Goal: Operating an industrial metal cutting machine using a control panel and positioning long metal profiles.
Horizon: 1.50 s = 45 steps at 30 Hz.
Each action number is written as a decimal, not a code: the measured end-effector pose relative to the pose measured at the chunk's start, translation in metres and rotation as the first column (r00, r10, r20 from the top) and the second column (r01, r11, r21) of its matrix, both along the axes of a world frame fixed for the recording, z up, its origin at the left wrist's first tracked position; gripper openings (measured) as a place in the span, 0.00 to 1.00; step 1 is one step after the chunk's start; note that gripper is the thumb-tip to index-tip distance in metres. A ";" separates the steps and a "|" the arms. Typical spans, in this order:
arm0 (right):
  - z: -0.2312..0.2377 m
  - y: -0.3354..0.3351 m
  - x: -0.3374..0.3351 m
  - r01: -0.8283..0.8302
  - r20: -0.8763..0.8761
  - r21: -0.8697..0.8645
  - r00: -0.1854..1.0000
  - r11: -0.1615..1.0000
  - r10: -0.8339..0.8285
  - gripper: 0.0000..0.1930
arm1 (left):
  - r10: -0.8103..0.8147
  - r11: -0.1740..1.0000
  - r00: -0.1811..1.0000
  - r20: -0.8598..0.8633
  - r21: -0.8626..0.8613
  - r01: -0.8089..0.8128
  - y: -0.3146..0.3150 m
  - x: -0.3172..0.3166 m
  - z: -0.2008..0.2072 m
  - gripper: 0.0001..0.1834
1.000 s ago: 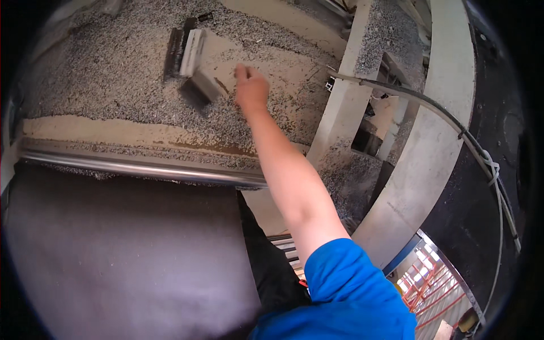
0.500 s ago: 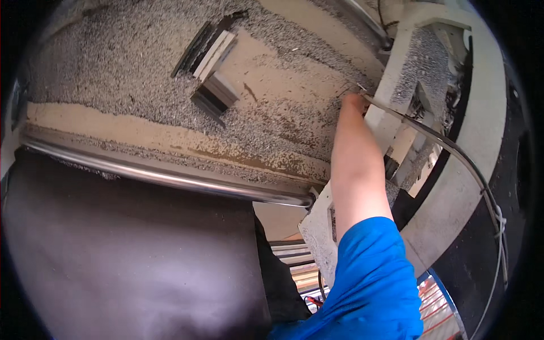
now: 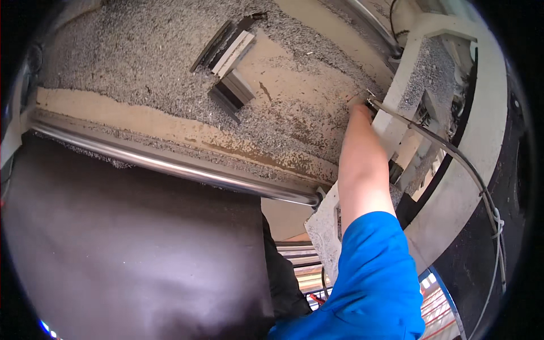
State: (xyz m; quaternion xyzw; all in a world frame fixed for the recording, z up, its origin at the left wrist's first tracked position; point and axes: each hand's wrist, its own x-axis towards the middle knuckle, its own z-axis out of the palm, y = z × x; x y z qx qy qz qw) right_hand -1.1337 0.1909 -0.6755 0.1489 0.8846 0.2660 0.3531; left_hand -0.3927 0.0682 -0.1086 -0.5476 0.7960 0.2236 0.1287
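My right arm in a blue sleeve reaches up to the inner edge of a pale machine frame. My right hand is small and partly hidden at the far end of the forearm. Its fingers cannot be made out, nor whether they hold anything. Beside the hand lies the end of a dark hose, which curves down over the frame to the right. Grey chips cover much of the tan bed around and left of the hand. My left hand is out of view.
Stacked dark and pale blocks stand on the bed. A shiny metal rod crosses its near edge, and another rod runs at the far side. Below the near rod is a large dark panel. Slatted material shows below.
The whole view has shifted slightly, so the bed and blocks sit further right in the picture. My right hand remains beside the hose end at the frame.
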 end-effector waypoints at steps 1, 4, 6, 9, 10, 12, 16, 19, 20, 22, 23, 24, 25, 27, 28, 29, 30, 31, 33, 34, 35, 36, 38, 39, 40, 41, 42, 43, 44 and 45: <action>0.051 -0.014 -0.050 0.537 0.349 0.221 0.736 0.814 -0.580 0.33 | -0.028 0.999 0.999 -0.021 -0.034 0.027 -0.002 -0.005 -0.002 0.17; 0.072 0.004 0.066 -0.376 -0.174 -0.121 0.919 0.919 0.353 0.26 | 0.001 1.000 1.000 0.004 0.013 -0.001 -0.004 -0.004 0.007 0.17; 0.098 0.000 0.079 -0.431 -0.252 -0.119 0.884 0.894 0.393 0.20 | -0.032 0.999 0.999 -0.032 0.009 0.032 -0.011 -0.004 0.003 0.17; 0.093 0.011 0.069 -0.338 -0.257 -0.047 0.913 0.940 0.316 0.20 | -0.109 0.993 0.991 -0.082 -0.044 0.106 -0.019 -0.009 -0.010 0.16; 0.092 0.010 0.070 -0.404 -0.219 -0.039 0.896 0.914 0.386 0.20 | -0.149 0.986 0.984 -0.093 -0.084 0.141 -0.019 -0.008 -0.011 0.15; 0.095 -0.006 0.076 -0.592 -0.002 0.002 0.806 0.806 0.592 0.19 | -0.147 0.983 0.982 -0.123 -0.125 0.131 -0.017 -0.005 -0.013 0.15; 0.125 -0.075 0.127 -0.613 0.273 -0.377 0.642 0.694 0.716 0.19 | -0.152 0.979 0.986 -0.067 -0.150 0.141 -0.014 -0.007 0.002 0.16; 0.144 -0.062 0.121 -0.821 -0.430 -0.406 0.560 0.402 0.708 0.27 | 0.076 0.986 0.985 -0.152 -0.136 -0.097 0.001 0.003 0.005 0.16; 0.128 -0.034 0.094 -0.828 -0.442 -0.395 0.551 0.398 0.708 0.27 | 0.078 0.985 0.983 -0.168 -0.139 -0.102 -0.002 0.003 0.002 0.16; 0.098 0.013 0.056 -0.943 -0.378 -0.004 0.309 0.332 0.873 0.32 | -0.061 0.993 0.992 -0.106 -0.107 0.049 -0.012 0.000 -0.005 0.15; 0.089 0.021 0.054 -0.914 -0.415 -0.007 0.371 0.405 0.830 0.34 | -0.054 0.992 0.993 -0.104 -0.122 0.041 -0.014 -0.003 -0.006 0.15; 0.091 0.007 0.064 -0.915 -0.419 -0.018 0.373 0.403 0.828 0.34 | -0.052 0.991 0.994 -0.096 -0.130 0.039 -0.014 -0.003 -0.003 0.15; 0.100 -0.014 0.081 -0.867 -0.289 -0.051 0.489 0.497 0.823 0.33 | -0.059 0.989 0.994 -0.087 -0.140 0.047 -0.013 -0.002 0.001 0.15; 0.114 -0.034 0.106 -0.892 -0.003 -0.020 0.451 0.451 0.892 0.36 | -0.071 0.987 0.994 -0.089 -0.151 0.056 -0.012 -0.005 0.004 0.15; 0.128 -0.052 0.134 -0.874 -0.062 -0.141 0.477 0.465 0.877 0.39 | -0.054 0.983 0.994 -0.100 -0.179 0.035 -0.010 -0.004 0.007 0.15; 0.145 -0.075 0.160 -0.847 -0.118 -0.257 0.506 0.465 0.855 0.42 | -0.038 0.978 0.993 -0.116 -0.206 0.013 -0.009 -0.003 0.007 0.16; 0.156 -0.094 0.175 -0.770 -0.186 -0.380 0.607 0.513 0.773 0.45 | -0.038 0.977 0.992 -0.121 -0.213 0.011 -0.008 -0.001 0.006 0.16; 0.163 -0.105 0.187 -0.643 -0.268 -0.547 0.741 0.536 0.616 0.40 | -0.047 0.984 0.992 -0.120 -0.174 0.026 -0.009 0.004 0.007 0.16; 0.165 -0.121 0.194 -0.604 -0.352 -0.674 0.769 0.425 0.534 0.39 | -0.063 0.988 0.992 -0.111 -0.150 0.046 -0.009 0.008 0.009 0.16; 0.165 -0.132 0.199 -0.563 -0.413 -0.774 0.797 0.290 0.441 0.37 | -0.041 0.988 0.991 -0.127 -0.152 0.021 -0.008 0.009 0.007 0.17; 0.201 -0.164 0.220 -0.211 -0.085 -0.932 0.918 0.294 0.387 0.36 | -0.011 0.987 0.992 -0.122 -0.160 -0.008 -0.007 0.010 0.009 0.17; 0.202 -0.171 0.224 -0.203 -0.084 -0.938 0.920 0.282 0.383 0.36 | -0.016 0.985 0.993 -0.115 -0.174 -0.005 -0.009 0.007 0.010 0.17; 0.201 -0.186 0.240 -0.206 -0.036 -0.932 0.871 0.297 0.490 0.35 | 0.001 0.991 0.998 -0.070 -0.134 -0.011 -0.012 -0.001 0.013 0.18; 0.197 -0.197 0.260 -0.291 -0.058 -0.912 0.790 0.290 0.611 0.37 | 0.002 0.986 0.996 -0.085 -0.167 -0.016 -0.011 0.001 0.013 0.19; 0.190 -0.201 0.280 -0.287 -0.060 -0.915 0.790 0.283 0.610 0.37 | 0.000 0.984 0.997 -0.082 -0.176 -0.015 -0.010 0.003 0.012 0.19; 0.172 -0.198 0.303 -0.440 -0.155 -0.863 0.698 0.248 0.699 0.39 | 0.017 0.984 0.993 -0.114 -0.175 -0.037 -0.009 0.004 0.011 0.19; 0.158 -0.193 0.318 -0.584 -0.239 -0.788 0.582 0.195 0.777 0.42 | 0.035 0.983 0.988 -0.151 -0.173 -0.061 -0.009 0.005 0.012 0.19; 0.147 -0.185 0.325 -0.583 -0.244 -0.790 0.582 0.189 0.775 0.42 | 0.034 0.982 0.988 -0.150 -0.180 -0.061 -0.009 0.004 0.013 0.19; 0.134 -0.180 0.332 -0.577 -0.220 -0.780 0.613 0.240 0.759 0.45 | 0.022 0.984 0.991 -0.131 -0.173 -0.045 -0.011 0.003 0.014 0.18; 0.126 -0.178 0.338 -0.569 -0.195 -0.769 0.642 0.290 0.742 0.48 | 0.012 0.986 0.994 -0.112 -0.165 -0.031 -0.012 0.001 0.015 0.18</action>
